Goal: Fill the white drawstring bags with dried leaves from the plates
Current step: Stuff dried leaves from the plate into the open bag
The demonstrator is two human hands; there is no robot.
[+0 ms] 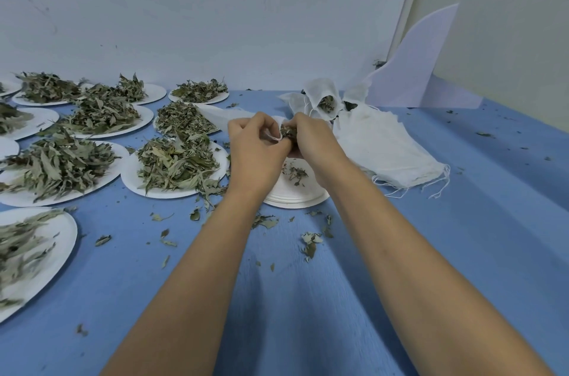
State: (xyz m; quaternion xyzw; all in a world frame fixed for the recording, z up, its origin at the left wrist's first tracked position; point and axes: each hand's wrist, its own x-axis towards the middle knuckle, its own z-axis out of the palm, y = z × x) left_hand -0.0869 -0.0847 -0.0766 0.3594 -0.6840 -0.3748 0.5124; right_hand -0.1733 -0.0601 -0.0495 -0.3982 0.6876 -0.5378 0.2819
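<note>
Spillage risk | left hand (257,144) fingers pinch drawstring bag (275,137) mouth above plate stack (295,202) | right hand (312,137) fingers clutch dried leaves (288,131) at the opening | narrow mouth, brittle leaves: fragments likely fall onto littered worktop (308,298).

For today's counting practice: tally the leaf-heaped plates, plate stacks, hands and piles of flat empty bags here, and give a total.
Leaf-heaped plates: 9
Plate stacks: 1
Hands: 2, the left hand and right hand, both at one bag
Piles of flat empty bags: 1
Total: 13
Plate slivers at the left edge not counted.
</note>
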